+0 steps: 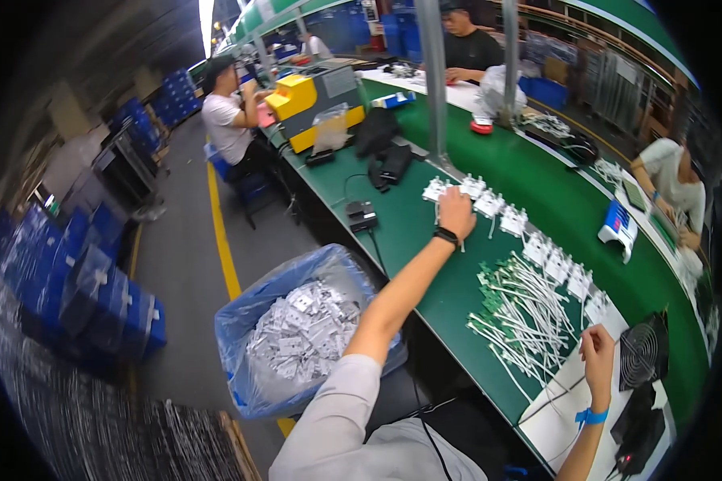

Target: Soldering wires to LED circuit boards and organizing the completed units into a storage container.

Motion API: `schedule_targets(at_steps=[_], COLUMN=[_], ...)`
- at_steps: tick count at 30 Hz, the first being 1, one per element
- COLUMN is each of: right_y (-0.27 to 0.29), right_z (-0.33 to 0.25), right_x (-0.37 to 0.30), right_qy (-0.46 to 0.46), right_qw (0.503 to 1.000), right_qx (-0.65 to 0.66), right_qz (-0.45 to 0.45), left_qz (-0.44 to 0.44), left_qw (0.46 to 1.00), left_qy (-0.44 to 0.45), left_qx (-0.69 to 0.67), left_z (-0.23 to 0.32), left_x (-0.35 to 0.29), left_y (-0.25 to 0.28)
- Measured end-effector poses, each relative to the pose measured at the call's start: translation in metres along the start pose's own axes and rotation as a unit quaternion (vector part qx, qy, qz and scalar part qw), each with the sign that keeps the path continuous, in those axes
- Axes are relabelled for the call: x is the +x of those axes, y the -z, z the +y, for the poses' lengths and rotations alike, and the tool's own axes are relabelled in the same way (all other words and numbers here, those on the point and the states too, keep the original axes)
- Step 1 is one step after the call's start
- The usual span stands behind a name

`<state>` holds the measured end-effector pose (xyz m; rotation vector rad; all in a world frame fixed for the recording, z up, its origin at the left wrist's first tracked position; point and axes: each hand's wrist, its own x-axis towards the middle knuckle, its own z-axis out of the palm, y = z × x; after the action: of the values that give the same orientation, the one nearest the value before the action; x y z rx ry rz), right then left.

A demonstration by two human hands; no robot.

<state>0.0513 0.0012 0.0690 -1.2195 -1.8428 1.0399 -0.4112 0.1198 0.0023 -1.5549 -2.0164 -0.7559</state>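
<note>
My left hand (456, 213), with a dark band at the wrist, reaches to the far end of a row of white plastic housings (513, 220). Its fingers curl down beside the end housing (436, 190); the fingertips are hidden, so what they grip cannot be made out. Nearer me, my right hand (598, 357) is raised over the bench with loosely closed fingers and nothing visible in them. A blue strap (591, 417) circles that wrist. Between the hands lies a pile of white cables with small green circuit boards (525, 309), alongside the row.
A blue-lined bin (241, 353) of white plastic parts (305, 333) stands left of the bench (437, 293). A black fan (644, 351) sits at the right. Beyond the row runs a green conveyor (573, 192). A yellow-grey machine (317, 104) and several other workers are farther off.
</note>
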Motion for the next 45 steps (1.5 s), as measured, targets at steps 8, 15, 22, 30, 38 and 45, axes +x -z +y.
schedule_targets(at_steps=[8,15,22,30,38,45], right_y=[-0.012,0.023,0.035,0.029,0.005,-0.003], right_z=[0.003,0.024,0.032,0.024,0.02,0.072], right_x=[-0.008,-0.046,-0.068,-0.065,-0.017,0.045], right_qy=[-0.012,-0.036,-0.068,-0.055,0.057,-0.028], right_qw=[1.0,0.999,0.996,0.997,0.991,0.929], right_qx=[-0.015,-0.014,0.021,0.016,-0.101,-0.293], right_qz=[-0.016,0.035,0.062,0.051,0.07,0.223], left_qz=[-0.033,0.05,-0.064,-0.124,-0.005,-0.125], left_qw=[0.986,0.989,0.974,0.982,0.999,0.981], left_qy=[0.138,0.14,0.127,0.092,-0.002,0.146], left_qx=[0.086,-0.009,-0.178,-0.112,0.033,-0.012], left_z=[0.001,0.03,0.046,0.038,0.041,0.059], left_x=[0.03,0.06,0.068,0.023,-0.022,-0.038], left_y=[-0.042,-0.044,-0.027,0.014,0.006,0.049])
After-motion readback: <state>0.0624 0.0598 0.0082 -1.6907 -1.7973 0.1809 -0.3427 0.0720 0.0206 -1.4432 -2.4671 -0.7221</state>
